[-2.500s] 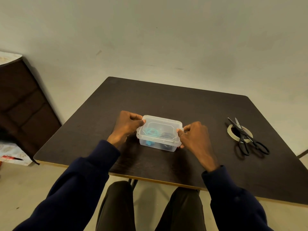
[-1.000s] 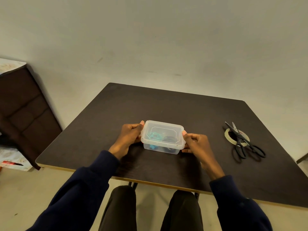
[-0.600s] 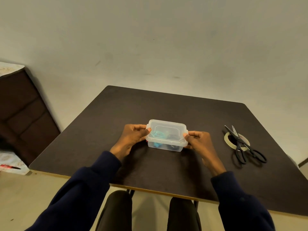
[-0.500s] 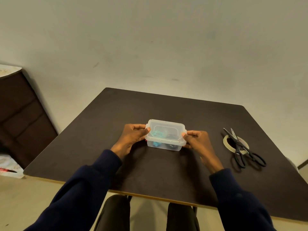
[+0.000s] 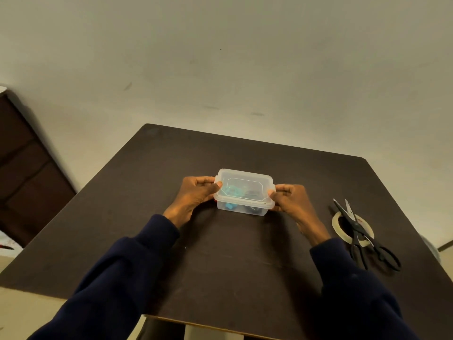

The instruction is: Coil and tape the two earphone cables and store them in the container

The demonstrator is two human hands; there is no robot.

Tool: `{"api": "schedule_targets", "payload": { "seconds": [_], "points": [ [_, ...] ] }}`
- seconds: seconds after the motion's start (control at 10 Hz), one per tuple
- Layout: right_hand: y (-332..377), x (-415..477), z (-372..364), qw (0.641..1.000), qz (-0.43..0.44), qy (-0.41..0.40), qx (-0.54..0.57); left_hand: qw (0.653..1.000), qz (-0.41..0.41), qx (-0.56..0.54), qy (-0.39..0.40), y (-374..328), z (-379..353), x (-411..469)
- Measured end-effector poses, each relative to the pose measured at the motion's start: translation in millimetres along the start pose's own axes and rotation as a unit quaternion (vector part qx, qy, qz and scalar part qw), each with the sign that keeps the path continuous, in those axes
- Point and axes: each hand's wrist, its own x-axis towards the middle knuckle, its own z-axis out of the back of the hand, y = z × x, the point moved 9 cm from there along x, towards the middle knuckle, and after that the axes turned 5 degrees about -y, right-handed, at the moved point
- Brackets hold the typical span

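A small clear plastic container (image 5: 255, 179) with its lid on sits on the middle of the dark table (image 5: 152, 187). Through the plastic I see a coiled teal earphone cable (image 5: 231, 192) on the left and a coiled black earphone cable (image 5: 252, 194) on the right. My left hand (image 5: 196, 195) grips the container's left end, thumb on the lid's edge. My right hand (image 5: 291, 202) grips the right end the same way.
A roll of beige tape (image 5: 339, 223) lies at the right of the table with black scissors (image 5: 360, 233) lying across it. A dark wooden cabinet (image 5: 27, 168) stands to the left of the table. A pale wall is behind.
Both hands have slid the container a little farther from me across the table while keeping hold of its ends. The tape and scissors have not moved.
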Motion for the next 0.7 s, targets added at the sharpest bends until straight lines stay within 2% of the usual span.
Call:
{"api": "schedule_targets", "payload": {
  "seconds": [0.5, 0.6, 0.7],
  "points": [
    [7, 17, -3, 0.995, -0.045, 0.035, -0.084, 0.998, -0.003, 0.058, -0.002, -14, -3, -1],
    [11, 14, -8, 0.988, -0.028, 0.042, -0.146, 0.993, -0.033, 0.098, -0.049, -19, 7, 2],
    [33, 6, 1, 0.963, 0.021, -0.010, -0.268, 0.962, -0.107, 0.234, -0.093, -42, 12, 2]
  ]
}}
